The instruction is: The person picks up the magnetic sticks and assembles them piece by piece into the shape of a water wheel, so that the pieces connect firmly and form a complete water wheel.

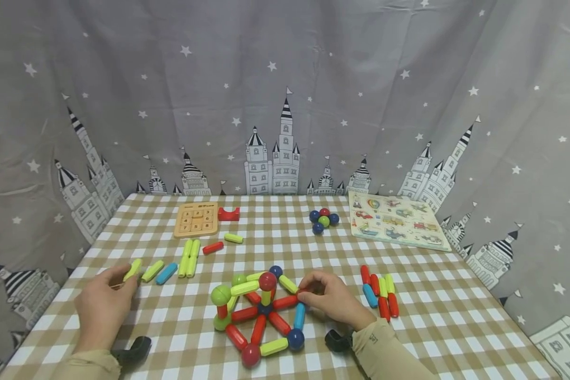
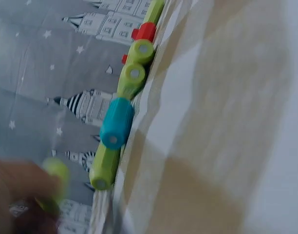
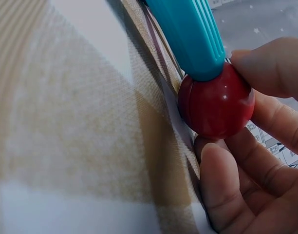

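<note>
My left hand (image 1: 103,306) pinches a yellow-green magnetic rod (image 1: 133,269) at the left of the table; both are blurred in the left wrist view. Beside it lie another yellow-green rod (image 1: 153,271) and a blue rod (image 1: 167,274). At front centre stands a wheel-like frame of rods and balls, with red rods (image 1: 244,315) running out from a dark blue ball (image 1: 265,308). My right hand (image 1: 331,298) grips a red ball (image 3: 217,103) at the frame's right corner. A blue rod (image 3: 190,36) joins that ball. Short upright rods carry a green ball (image 1: 220,295) and a red ball (image 1: 267,281).
Several loose rods (image 1: 382,295) lie at the right, and more yellow-green rods (image 1: 189,258) at the left. Behind are a number puzzle (image 1: 197,232), a red block (image 1: 229,214), a cluster of balls (image 1: 324,221) and a picture board (image 1: 399,220). A grey curtain (image 1: 351,79) hangs behind.
</note>
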The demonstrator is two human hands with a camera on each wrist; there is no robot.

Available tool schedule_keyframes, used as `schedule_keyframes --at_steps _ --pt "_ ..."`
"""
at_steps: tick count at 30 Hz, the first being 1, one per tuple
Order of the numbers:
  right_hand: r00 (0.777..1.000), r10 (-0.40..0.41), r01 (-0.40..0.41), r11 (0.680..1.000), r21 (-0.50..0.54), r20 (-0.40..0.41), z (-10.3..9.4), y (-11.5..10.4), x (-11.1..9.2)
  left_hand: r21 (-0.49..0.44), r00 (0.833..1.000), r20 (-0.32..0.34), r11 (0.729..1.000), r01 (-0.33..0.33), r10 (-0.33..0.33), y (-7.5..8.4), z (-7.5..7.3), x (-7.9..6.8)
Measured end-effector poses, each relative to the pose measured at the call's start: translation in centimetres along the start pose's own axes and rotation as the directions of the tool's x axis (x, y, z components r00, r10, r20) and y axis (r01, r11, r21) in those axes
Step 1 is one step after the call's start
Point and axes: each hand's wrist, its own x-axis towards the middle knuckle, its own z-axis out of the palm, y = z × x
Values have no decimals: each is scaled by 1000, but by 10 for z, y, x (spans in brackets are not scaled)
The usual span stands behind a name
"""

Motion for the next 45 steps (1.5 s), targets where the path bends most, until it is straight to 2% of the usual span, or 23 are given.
schedule_keyframes --at_steps 2,4,5,7,8,10,12,13,15,16,19,20,21,23,24,25,27,31,33,37,40,42,45 --pt "1000 -3 3 1000 -4 4 0 0 0 -35 997 15 996 -77 77 8 4 -9" --pt "1000 -7 7 1000 -5 7 0 0 1 -81 979 90 981 -177 184 17 10 -20" --pt "1000 -7 7 1000 -3 8 1 0 1 -107 961 156 971 -215 230 22 14 -26" --pt "1000 -10 10 1000 -1 10 1 1 1 -161 906 288 948 -274 311 29 21 -36" --pt "1000 -7 7 1000 0 9 1 1 2 -181 876 349 941 -286 333 32 25 -39" --pt "1000 -8 8 1000 -2 6 1 1 2 -194 827 442 937 -289 347 35 32 -44" --pt "1000 -7 7 1000 -5 3 1 1 1 -176 799 498 941 -288 338 36 37 -46" --pt "1000 -6 6 1000 -6 3 1 1 2 -166 790 515 943 -290 334 36 40 -46" --pt "1000 -6 6 1000 -10 3 1 2 2 -153 783 539 950 -270 310 37 43 -47" --pt "1000 -6 6 1000 -9 3 0 2 2 -179 781 544 952 -249 306 38 44 -45" --pt "1000 -8 8 1000 -1 8 -2 2 3 -270 775 571 953 -137 273 46 44 -40" --pt "1000 -8 8 1000 3 11 -3 2 3 -299 764 590 950 -95 262 51 43 -38" --pt "1000 -9 9 1000 5 13 -3 2 3 -344 744 615 938 -44 261 55 42 -36" --pt "1000 -10 10 1000 12 16 -3 3 3 -396 698 669 917 45 255 66 42 -31" --pt "1000 -12 11 1000 16 16 -3 3 3 -408 673 692 911 67 260 71 43 -28" --pt "1000 -12 11 1000 20 17 -3 3 3 -413 662 699 908 65 271 75 45 -26" --pt "1000 -15 15 1000 22 19 -2 3 2 -449 660 680 893 30 320 83 51 -24" --pt "1000 -15 15 1000 25 24 -1 3 3 -458 700 585 879 -132 410 88 65 -28" --pt "999 -18 17 1000 18 29 2 3 4 -454 700 556 869 -196 448 84 70 -31" --pt "999 -19 19 1000 8 27 3 1 5 -413 689 481 833 -367 542 79 77 -34" --pt "1000 -9 9 1000 3 17 1 1 4 -402 667 437 795 -455 603 80 82 -34" --pt "1000 -5 5 1000 -3 14 0 1 3 -388 663 426 786 -482 616 82 85 -34" --pt "1000 1 -1 1000 -8 8 -1 3 2 -372 657 443 792 -485 610 86 90 -33"
